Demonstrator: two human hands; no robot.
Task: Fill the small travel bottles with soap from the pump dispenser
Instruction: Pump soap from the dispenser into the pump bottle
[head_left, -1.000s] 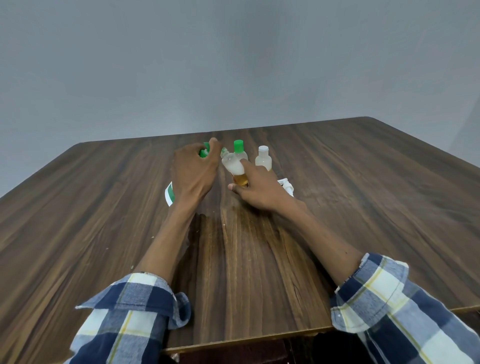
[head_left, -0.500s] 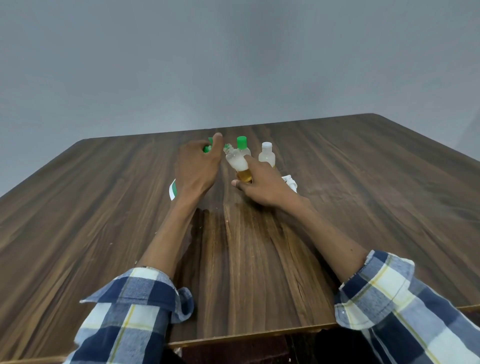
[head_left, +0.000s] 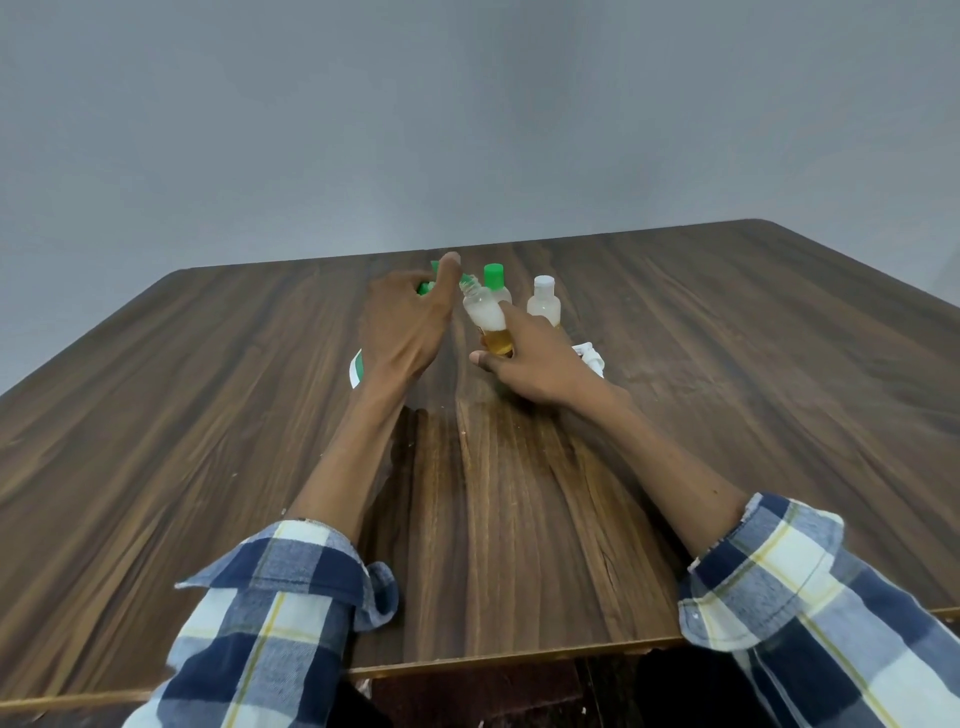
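My left hand (head_left: 402, 322) covers the green pump head (head_left: 427, 285) of the soap dispenser, whose white and green body (head_left: 356, 370) shows below my wrist. My right hand (head_left: 530, 358) grips a small open travel bottle (head_left: 485, 317), tilted with its neck toward the pump. The bottle holds amber soap at the bottom and white foam above. Behind it stand a green-capped travel bottle (head_left: 494, 278) and a white-capped travel bottle (head_left: 544, 301), both upright.
Everything sits on a dark wooden table (head_left: 727, 364) against a grey wall. A small white object (head_left: 589, 358) lies just right of my right hand. A wet patch (head_left: 441, 410) marks the wood near my left wrist.
Both hands and the bottles keep their poses. Only the camera has tipped up a little, so the group sits higher in the view.
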